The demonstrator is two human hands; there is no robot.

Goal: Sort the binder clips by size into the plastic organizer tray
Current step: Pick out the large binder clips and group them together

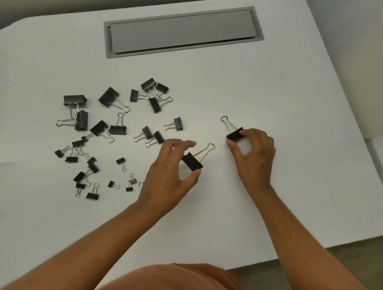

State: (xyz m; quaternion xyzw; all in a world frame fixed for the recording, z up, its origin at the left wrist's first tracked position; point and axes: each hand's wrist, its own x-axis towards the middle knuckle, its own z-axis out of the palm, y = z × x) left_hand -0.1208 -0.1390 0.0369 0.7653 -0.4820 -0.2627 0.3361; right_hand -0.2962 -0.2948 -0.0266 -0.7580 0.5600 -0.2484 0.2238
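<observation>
Several black binder clips of three sizes lie scattered on the white table (232, 81). Large clips (108, 96) are at the upper left, medium clips (154, 104) in the middle, small clips (92, 163) at the lower left. My left hand (170, 174) pinches a large clip (193, 161) between thumb and fingers, its wire handles pointing up right. My right hand (255, 155) pinches another large clip (235, 134) by its black body, handles pointing up left. No organizer tray is in view.
A grey metal cable hatch (181, 30) is set into the table at the back. The table's front edge runs diagonally at the lower right, with floor (344, 269) beyond it. An orange-clothed knee (181, 281) shows at the bottom.
</observation>
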